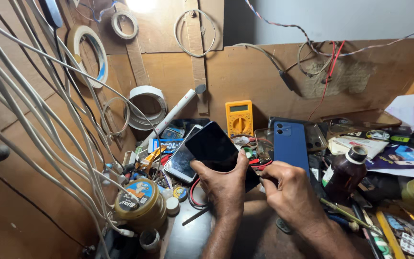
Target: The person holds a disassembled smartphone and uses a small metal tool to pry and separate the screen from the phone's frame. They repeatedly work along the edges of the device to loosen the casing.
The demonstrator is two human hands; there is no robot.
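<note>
Currently your left hand (224,184) clamps the black phone (214,148) upright, right hand (288,192) pinches a thin tool (263,180) at its edge; phone unopened, blue phone (291,146) untouched.

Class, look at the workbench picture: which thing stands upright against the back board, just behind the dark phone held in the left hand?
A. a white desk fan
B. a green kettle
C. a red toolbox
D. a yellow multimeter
D: a yellow multimeter leans upright against the wooden back board, just behind the dark phone that the left hand grips.
</note>
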